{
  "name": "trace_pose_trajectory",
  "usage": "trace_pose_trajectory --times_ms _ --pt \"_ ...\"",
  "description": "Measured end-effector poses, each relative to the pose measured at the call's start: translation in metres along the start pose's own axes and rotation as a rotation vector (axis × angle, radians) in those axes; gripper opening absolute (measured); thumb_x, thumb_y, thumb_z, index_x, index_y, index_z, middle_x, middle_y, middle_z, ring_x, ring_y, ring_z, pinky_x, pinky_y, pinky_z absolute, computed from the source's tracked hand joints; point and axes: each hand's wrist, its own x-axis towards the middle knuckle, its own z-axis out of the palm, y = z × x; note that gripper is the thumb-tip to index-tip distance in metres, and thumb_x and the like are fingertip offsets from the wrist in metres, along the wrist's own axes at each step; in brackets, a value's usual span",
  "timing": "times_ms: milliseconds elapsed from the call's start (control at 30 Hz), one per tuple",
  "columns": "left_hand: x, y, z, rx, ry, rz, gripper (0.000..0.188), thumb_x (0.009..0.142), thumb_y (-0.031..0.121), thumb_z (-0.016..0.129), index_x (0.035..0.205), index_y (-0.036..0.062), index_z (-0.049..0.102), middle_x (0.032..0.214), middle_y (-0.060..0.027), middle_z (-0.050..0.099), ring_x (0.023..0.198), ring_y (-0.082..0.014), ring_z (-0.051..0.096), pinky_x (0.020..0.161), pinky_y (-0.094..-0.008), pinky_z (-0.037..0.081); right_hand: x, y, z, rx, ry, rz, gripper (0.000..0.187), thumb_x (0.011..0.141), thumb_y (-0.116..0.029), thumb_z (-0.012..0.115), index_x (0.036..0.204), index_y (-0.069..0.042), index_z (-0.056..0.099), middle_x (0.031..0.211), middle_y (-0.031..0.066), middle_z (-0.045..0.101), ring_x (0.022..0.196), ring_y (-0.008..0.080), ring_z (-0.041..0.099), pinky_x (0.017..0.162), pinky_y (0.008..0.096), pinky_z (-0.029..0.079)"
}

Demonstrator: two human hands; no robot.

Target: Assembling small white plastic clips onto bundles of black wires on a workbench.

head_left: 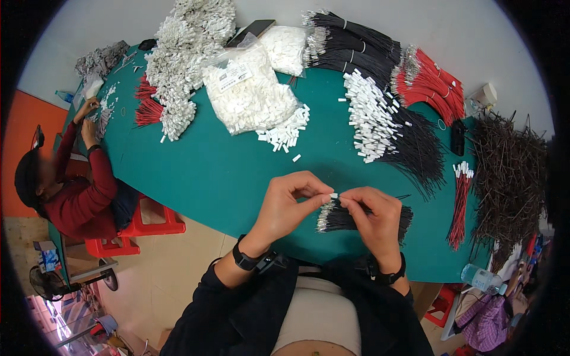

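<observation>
My left hand (291, 199) pinches a small white connector housing (333, 196) between thumb and fingertips. Meeting it there, the closed fingertips of my right hand (378, 219) grip a thin black wire (404, 196), whose tail sticks out beyond the knuckles. Most of that wire is hidden by the hand. Beneath both hands lies a bundle of black wires (341, 223) with bare metal terminals at the left end. One loose white housing (297, 158) rests farther up the table, near a spilled pile of housings (286, 133).
A clear bag of white housings (246, 95) stands on the green table (202, 178). Black wires with white housings (374, 118) are heaped right of it. Red wire bundles (430, 86), a dark wire tangle (507, 178) and a bottle (484, 279) line the right. Another person (77, 190) sits at left.
</observation>
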Motion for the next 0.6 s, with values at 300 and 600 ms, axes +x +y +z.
trace_pose_trajectory --times_ms 300,600 --pt "-0.0014 -0.0078 -0.0014 -0.098 -0.006 -0.093 0.01 0.092 -0.007 0.073 0.101 -0.0043 0.073 0.098 -0.0062 0.07 0.091 -0.0105 0.067 0.083 -0.0246 0.055 0.0013 0.0023 0.0003 -0.019 -0.048 -0.039 0.007 0.085 0.003 0.076 0.091 0.0 0.074 0.081 0.0127 0.073 0.069 0.0274 0.071 0.062 0.0334 0.054" --pt "0.0002 -0.0068 -0.0022 -0.063 -0.015 -0.081 0.009 0.093 -0.006 0.072 0.101 -0.0038 0.072 0.1 -0.0053 0.07 0.093 -0.0098 0.067 0.085 -0.0247 0.055 0.0008 0.0057 -0.005 -0.029 -0.043 -0.02 0.008 0.085 0.004 0.076 0.092 0.001 0.075 0.079 0.0107 0.074 0.066 0.0179 0.069 0.06 0.0275 0.052"
